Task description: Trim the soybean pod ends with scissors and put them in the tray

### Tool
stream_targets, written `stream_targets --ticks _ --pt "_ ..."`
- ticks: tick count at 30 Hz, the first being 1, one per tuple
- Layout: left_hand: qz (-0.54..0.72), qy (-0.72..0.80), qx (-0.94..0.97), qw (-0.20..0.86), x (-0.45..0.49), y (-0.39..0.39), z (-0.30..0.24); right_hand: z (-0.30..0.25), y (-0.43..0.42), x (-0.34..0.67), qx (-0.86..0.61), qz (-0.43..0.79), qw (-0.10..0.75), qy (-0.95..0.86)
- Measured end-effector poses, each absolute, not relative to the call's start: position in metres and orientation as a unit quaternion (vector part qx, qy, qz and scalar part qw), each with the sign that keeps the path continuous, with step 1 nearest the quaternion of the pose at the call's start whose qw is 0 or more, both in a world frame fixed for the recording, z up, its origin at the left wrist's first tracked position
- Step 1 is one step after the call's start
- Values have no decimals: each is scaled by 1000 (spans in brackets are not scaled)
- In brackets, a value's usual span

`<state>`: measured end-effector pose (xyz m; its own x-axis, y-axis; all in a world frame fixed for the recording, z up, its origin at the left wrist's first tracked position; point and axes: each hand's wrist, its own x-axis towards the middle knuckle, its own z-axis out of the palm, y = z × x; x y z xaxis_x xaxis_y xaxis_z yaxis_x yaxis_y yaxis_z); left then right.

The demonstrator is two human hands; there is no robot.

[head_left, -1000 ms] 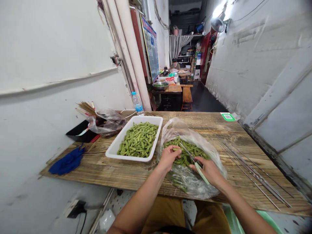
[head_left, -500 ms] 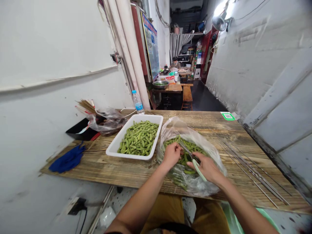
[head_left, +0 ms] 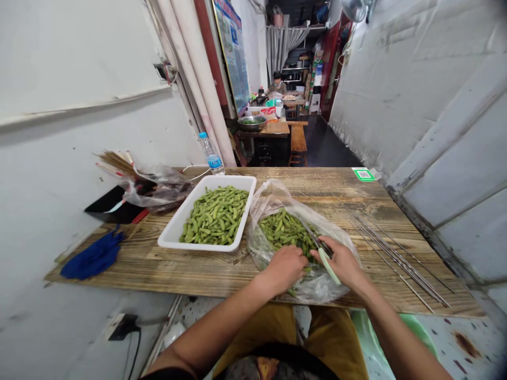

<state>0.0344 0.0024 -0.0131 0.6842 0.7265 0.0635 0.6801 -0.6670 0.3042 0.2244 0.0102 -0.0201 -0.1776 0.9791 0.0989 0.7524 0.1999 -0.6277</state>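
Note:
A clear plastic bag (head_left: 273,198) full of green soybean pods (head_left: 283,229) lies open on the wooden table (head_left: 206,269). My left hand (head_left: 283,269) is curled at the bag's near edge among the pods; what its fingers hold is hidden. My right hand (head_left: 344,263) grips scissors with a pale green handle (head_left: 325,259), blades pointing up-left over the pods. Left of the bag stands a white tray (head_left: 170,237) filled with pods.
A blue cloth (head_left: 93,258) and a bag of bamboo skewers (head_left: 150,187) lie at the left, a water bottle (head_left: 211,154) behind the tray. Metal skewers (head_left: 396,253) lie at the right. Walls close in on both sides. A person sits far down the aisle.
My left hand has drawn back from the middle of the pods to the bag's near edge. The camera has tilted down a little, so everything sits higher in view.

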Motion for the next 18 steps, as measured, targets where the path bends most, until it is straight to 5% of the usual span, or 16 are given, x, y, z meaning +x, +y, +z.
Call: stream_targets --ticks 10,18 --pt "406 531 677 310 15 9 -10 -16 3 222 -520 252 242 -780" --pt "441 531 631 355 10 14 -13 -10 5 220 -485 248 209 -812"
